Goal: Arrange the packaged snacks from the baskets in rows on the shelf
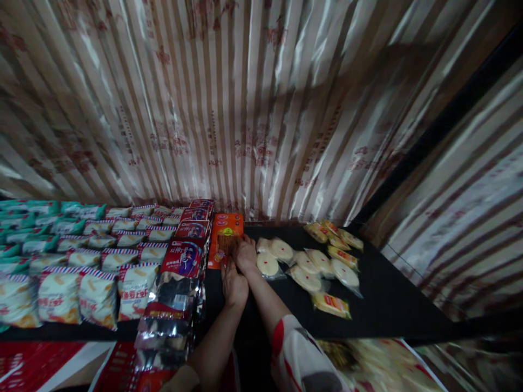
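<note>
Laying out packets on the black shelf point(388, 305), by the look of it. Squaring up the orange packet point(225, 239) at the back, just beside the column of red packets point(183, 256).

Working both hands close together at the packet's near end. Right hand point(245, 255) resting on its lower right corner, fingers curled over the edge. Pinching or only pressing: cannot tell. Left hand point(234, 284) lying palm down just below the packet, fingers stretched together toward its bottom edge, gripping nothing visible. Hands touching each other.

Judging the packet as about placed: lying flat, far end close to the striped curtain point(261, 109).

Next move probably calling for no more than a light nudge, keeping the packet parallel to the red column without riding over it. Also calling for staying clear of the round white cakes point(281, 250) in clear wrap, just right of the right hand.

Noting also white snack bags point(98, 296) and green packets point(24, 228) in rows far left, and yellow packets point(330, 305) among the cakes, well apart from both hands.
</note>
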`<state>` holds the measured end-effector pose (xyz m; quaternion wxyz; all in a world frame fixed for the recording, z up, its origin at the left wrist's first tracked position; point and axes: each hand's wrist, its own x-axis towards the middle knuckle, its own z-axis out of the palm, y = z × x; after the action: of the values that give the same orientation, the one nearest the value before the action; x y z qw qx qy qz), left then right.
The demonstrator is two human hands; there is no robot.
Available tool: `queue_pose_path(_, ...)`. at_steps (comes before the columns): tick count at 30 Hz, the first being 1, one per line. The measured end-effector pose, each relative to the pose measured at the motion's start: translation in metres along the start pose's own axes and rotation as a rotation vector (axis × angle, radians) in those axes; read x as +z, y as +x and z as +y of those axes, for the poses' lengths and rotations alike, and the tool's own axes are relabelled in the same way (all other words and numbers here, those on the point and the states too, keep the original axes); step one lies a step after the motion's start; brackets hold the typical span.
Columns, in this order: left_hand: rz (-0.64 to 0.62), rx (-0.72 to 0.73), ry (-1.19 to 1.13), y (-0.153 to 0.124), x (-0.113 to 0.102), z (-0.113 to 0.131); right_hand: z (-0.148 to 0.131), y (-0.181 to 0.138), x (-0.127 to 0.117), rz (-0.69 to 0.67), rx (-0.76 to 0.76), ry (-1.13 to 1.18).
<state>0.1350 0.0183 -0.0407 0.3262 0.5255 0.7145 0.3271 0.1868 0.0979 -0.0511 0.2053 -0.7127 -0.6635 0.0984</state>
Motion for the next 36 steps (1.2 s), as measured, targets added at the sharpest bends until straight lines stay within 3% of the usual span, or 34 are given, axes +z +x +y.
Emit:
queue_pose_path(17,-0.002,0.035,0.020,0.001,0.002,0.001,0.010,0.006,0.004,0.022,-0.100,0.054)
queue_pose_path(22,0.092,0.097,0.000,-0.021,0.006,-0.002,0.014,-0.005,0.005,0.153,-0.207,0.269)
queue_pose_path(24,0.111,0.147,0.005,-0.039,0.005,-0.007,0.018,-0.017,0.006,0.222,-0.248,0.357)
queue_pose_path(27,0.038,0.244,0.033,-0.072,-0.002,-0.022,0.023,-0.042,0.003,0.270,-0.294,0.405)
queue_pose_path(31,-0.128,0.400,0.050,-0.118,-0.023,-0.053,0.026,-0.094,-0.008,0.231,-0.312,0.441)
queue_pose_path(36,-0.256,0.567,0.027,-0.163,-0.059,-0.098,0.021,-0.173,-0.011,0.105,-0.202,0.543)
